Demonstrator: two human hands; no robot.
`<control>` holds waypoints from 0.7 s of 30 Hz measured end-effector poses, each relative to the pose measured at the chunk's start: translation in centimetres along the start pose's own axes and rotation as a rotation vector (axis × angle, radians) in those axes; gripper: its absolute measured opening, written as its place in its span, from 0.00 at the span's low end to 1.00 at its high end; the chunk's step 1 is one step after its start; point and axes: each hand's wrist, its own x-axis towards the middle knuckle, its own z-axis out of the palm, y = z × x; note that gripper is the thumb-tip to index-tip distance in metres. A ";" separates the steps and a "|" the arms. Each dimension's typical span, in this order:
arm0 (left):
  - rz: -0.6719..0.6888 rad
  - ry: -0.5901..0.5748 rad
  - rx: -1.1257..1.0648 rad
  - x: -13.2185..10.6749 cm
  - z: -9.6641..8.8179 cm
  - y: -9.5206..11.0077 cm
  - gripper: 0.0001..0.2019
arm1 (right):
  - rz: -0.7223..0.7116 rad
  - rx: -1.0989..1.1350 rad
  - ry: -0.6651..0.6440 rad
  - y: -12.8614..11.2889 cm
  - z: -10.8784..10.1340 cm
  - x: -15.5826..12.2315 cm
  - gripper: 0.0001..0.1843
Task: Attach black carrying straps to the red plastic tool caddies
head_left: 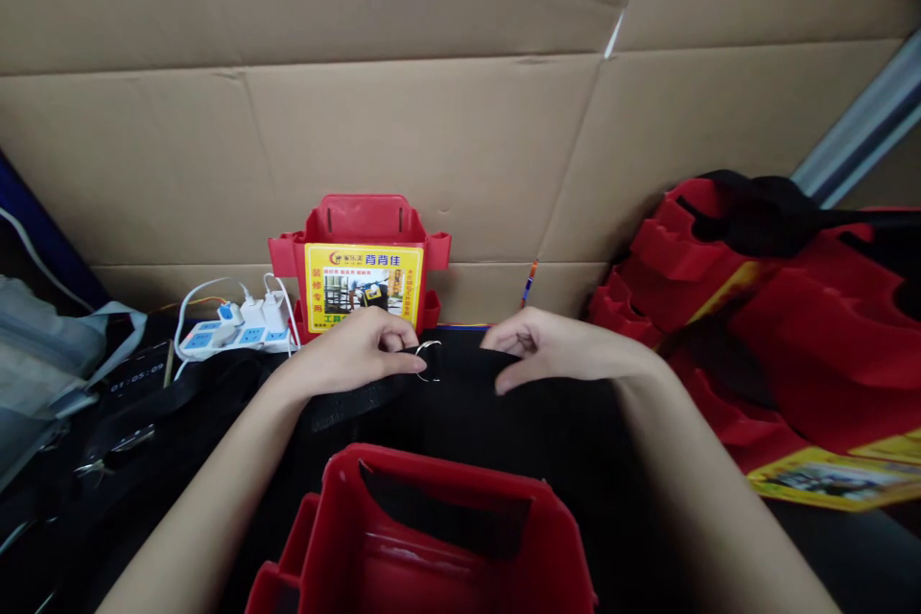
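My left hand (360, 350) pinches a shiny metal buckle (430, 345), with black webbing under it. My right hand (551, 350) is level with it, a short way to the right. Its thumb and fingers close on a black strap (471, 365) that stretches towards the buckle; black on black makes its edges hard to see. Below both hands sits a red plastic tool box (446, 460), open side up. A piece of black webbing (453, 508) lies across its inner far wall.
Against the cardboard wall (432, 144) stands another red box (364, 221) with a yellow label. A white power strip (234, 336) with chargers is left of it. Several red boxes (806, 326) with black straps pile up at right. Dark straps and metal buckles (133, 441) lie at left.
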 end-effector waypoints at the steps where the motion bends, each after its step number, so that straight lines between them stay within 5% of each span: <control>1: 0.022 0.009 -0.005 -0.3 -0.2 0.3 0.09 | 0.019 -0.027 -0.035 0.0 -0.5 -0.7 0.16; 4: 0.127 0.165 0.021 -1.2 -1.0 1.4 0.09 | 0.063 -0.243 0.142 -0.2 -1.5 -2.5 0.17; 9: 0.356 0.711 0.040 -3.7 -1.4 4.1 0.05 | -0.126 -0.779 1.107 -3.5 1.4 -4.8 0.15; 11: 0.472 0.765 0.040 -5.1 -1.0 5.5 0.03 | -0.182 -0.814 1.300 -5.3 4.4 -5.5 0.14; 13: 0.575 0.622 0.090 -6.8 -0.2 6.6 0.04 | -0.279 -0.756 1.177 -6.5 7.8 -6.1 0.13; 15: 0.572 0.342 0.167 -8.3 0.8 7.2 0.04 | -0.364 -0.743 0.931 -6.6 11.0 -6.3 0.15; 18: 0.423 -0.069 0.395 -9.9 2.8 6.8 0.04 | -0.424 -0.957 0.607 -5.6 14.4 -6.0 0.18; 21: 0.301 -0.271 0.654 -10.5 4.7 5.6 0.06 | -0.398 -1.212 0.502 -4.7 16.4 -5.2 0.15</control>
